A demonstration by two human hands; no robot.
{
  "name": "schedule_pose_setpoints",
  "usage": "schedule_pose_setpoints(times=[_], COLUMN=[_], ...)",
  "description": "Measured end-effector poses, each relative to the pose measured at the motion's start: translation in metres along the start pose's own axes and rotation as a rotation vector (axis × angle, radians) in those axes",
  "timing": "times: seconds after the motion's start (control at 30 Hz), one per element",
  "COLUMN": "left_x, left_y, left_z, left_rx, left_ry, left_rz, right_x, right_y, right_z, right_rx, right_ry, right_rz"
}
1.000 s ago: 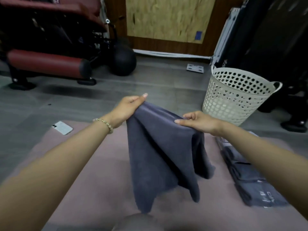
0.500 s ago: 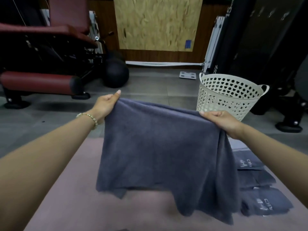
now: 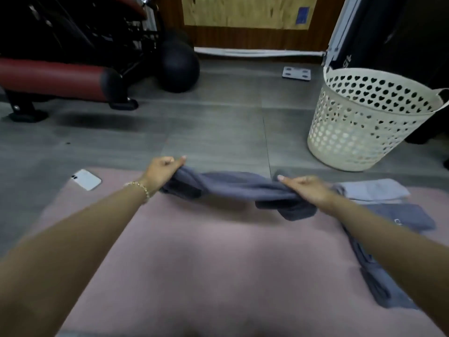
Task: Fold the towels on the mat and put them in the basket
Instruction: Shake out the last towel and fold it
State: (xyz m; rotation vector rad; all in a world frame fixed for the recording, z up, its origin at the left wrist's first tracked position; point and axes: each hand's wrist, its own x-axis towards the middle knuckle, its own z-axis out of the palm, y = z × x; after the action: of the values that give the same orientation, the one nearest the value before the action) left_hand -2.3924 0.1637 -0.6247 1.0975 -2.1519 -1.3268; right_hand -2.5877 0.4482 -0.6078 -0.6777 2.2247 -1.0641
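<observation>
Since half a second ago the dark grey towel (image 3: 238, 187) has come down: then it hung as a spread sheet between raised hands, and now it is a low, bunched band just above the far edge of the mat (image 3: 218, 263).

Nearest, at 6 o'clock, the pink mat lies bare between the two forearms. At 3 to 4 o'clock, along its right edge, lie the other towels (image 3: 401, 216), dark grey and partly hidden by the right forearm. At 2 o'clock a paler grey towel (image 3: 374, 189) lies just beyond them.

At 11 o'clock the left hand (image 3: 161, 170) pinches one end of the dark grey towel between thumb and curled fingers. At 1 o'clock the right hand (image 3: 306, 188) is closed round the other end, with loose cloth drooping below it.

The step in hand appears to be laying the towel down for folding. The next move calls for flattening it on the mat with its edges squared.

A white phone (image 3: 86, 180) lies at 10 o'clock on the mat's corner.

At 2 o'clock, well apart on the floor (image 3: 206, 132), stands the perforated cream basket (image 3: 359, 132). No towel shows inside it, though its bottom is hidden.
</observation>
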Motion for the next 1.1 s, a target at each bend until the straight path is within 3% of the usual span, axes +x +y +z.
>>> schedule_pose_setpoints(times=[0.07,0.13,0.23,0.3,0.47,0.5,0.57,0.63,0.67,0.7,0.9,1.1], left_x=[-0.005,-0.014,-0.025,-0.024,0.004,0.015,0.021,0.04,0.042,0.041,0.065,0.083], left_y=[-0.045,-0.081,-0.129,-0.154,-0.157,-0.156,-0.142,-0.152,-0.148,-0.142,-0.141,-0.145], left_z=[0.027,0.051,0.076,0.09,0.161,0.183,0.201,0.248,0.266,0.277,0.342,0.374], left_rx=[-0.047,-0.007,0.178,0.352,0.239,0.363,0.677,0.523,0.429,0.383,0.455,0.561], left_ry=[-0.118,-0.213,-0.46,-0.559,-0.451,-0.292,-0.161,-0.288,-0.496,-0.594,-0.681,-0.662], left_rz=[-0.139,-0.243,-0.402,-0.437,-0.453,-0.44,-0.47,-0.162,-0.066,-0.016,0.088,-0.017], right_x=[0.005,0.007,0.006,0.013,0.055,0.064,0.078,0.088,0.092,0.095,0.11,0.109], right_y=[0.041,0.079,0.12,0.142,0.19,0.201,0.222,0.241,0.25,0.258,0.293,0.29], right_z=[0.037,0.073,0.11,0.121,0.106,0.103,0.098,0.098,0.099,0.1,0.108,0.102], right_rx=[-0.026,-0.081,-0.176,-0.122,0.229,0.266,0.296,0.319,0.338,0.368,0.556,0.768], right_ry=[-0.056,-0.218,-0.535,-0.616,-0.157,-0.049,0.129,0.227,0.239,0.23,0.23,-0.131], right_rz=[0.066,0.163,0.293,0.365,0.437,0.436,0.425,0.454,0.475,0.496,0.5,0.481])
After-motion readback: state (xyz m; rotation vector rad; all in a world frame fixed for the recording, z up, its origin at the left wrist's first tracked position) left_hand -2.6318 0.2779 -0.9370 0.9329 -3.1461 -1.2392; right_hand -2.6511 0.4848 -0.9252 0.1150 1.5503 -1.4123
